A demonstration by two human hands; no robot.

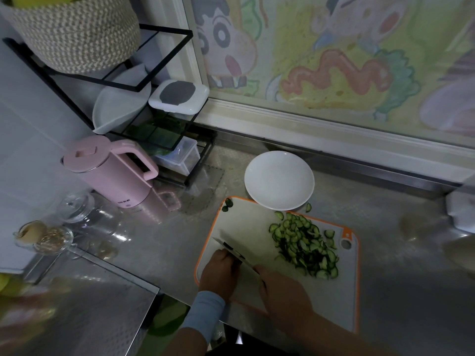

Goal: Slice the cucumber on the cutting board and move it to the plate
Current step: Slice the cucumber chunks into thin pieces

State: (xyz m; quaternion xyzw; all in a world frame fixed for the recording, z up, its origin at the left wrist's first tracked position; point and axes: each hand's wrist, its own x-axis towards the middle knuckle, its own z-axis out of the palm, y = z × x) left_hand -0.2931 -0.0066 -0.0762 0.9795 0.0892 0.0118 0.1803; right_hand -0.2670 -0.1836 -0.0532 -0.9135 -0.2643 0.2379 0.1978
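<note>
While right fingers (264, 277) grip the steel knife (232, 250), left fingers (225, 256) curl, grasp unclear.

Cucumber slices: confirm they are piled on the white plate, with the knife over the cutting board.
Not right. The head view shows the cucumber slices piled on the cutting board, not the white plate, which holds none. The knife is over the cutting board, as stated.

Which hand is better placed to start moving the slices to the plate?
Right, probably. The right hand appears to hold the knife and sits nearer the cucumber slices, heaped on the right of the cutting board. The left hand is by the blade at the board's left edge, away from the pile.
</note>
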